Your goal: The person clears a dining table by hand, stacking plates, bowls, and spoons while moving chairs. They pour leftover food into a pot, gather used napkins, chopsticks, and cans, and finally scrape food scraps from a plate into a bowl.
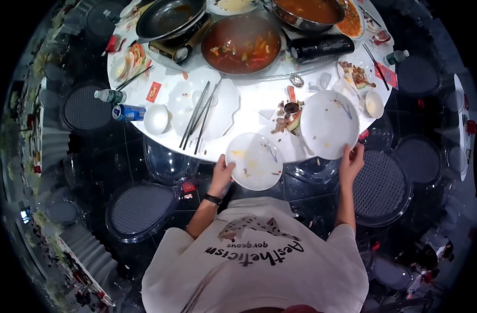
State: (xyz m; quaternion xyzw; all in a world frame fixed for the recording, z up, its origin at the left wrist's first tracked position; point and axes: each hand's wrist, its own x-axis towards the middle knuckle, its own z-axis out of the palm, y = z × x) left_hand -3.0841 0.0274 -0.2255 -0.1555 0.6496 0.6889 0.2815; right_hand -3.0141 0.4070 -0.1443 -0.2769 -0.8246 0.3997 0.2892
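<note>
My left hand point(221, 176) grips the left rim of a small white plate point(255, 163) with yellow and brown stains, held at the table's front edge. A larger white plate point(330, 128) is tilted over the table, its lower right rim in my right hand point(352, 159). Between the two plates lies a heap of food scraps point(288, 121) on the white table point(254, 104). Several dark chopsticks point(197, 117) rest across white dishes point(225, 112) left of the small plate.
A red soup pan point(241, 44), a black pan point(170, 18) and a black cylinder point(322, 48) stand farther back. On the left are a white bowl point(157, 119), a blue can point(129, 112) and a bottle point(110, 96). A small bowl point(373, 104) sits at right; stools point(382, 188) surround the table.
</note>
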